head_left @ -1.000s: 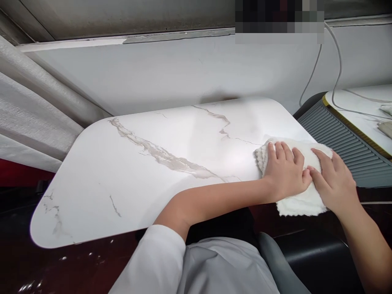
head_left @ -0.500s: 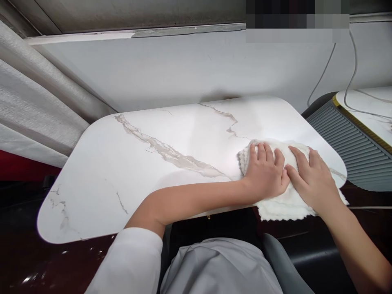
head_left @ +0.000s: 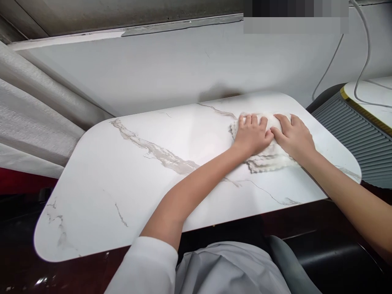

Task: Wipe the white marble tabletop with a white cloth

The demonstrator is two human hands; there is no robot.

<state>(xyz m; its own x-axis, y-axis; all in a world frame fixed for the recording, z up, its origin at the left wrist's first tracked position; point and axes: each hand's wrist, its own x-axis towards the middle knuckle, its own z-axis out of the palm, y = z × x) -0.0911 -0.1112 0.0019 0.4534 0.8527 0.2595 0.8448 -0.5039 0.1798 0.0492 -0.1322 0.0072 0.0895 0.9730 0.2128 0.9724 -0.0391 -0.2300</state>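
A white, fluffy cloth with scalloped edges lies folded on the right part of a white marble-patterned tabletop. My left hand presses down on the cloth's left half, fingers spread and pointing away from me. Beside it, my right hand rests flat on the right half, its fingers also apart. The two thumbs nearly meet. Loose layers of the cloth bunch toward me below the hands. Grey-brown veins run across the tabletop, one passing under my left forearm.
A pale wall rises behind the table. White curtain folds hang at the left. On the right stands a ribbed grey cabinet with a gold-edged marble top, and a cable droops over it. A black seat is at lower right.
Both hands have slid the cloth away from me and slightly left, toward the table's far edge. The cloth's near edge, which hung over the front, now lies on the tabletop. The view shifted slightly.
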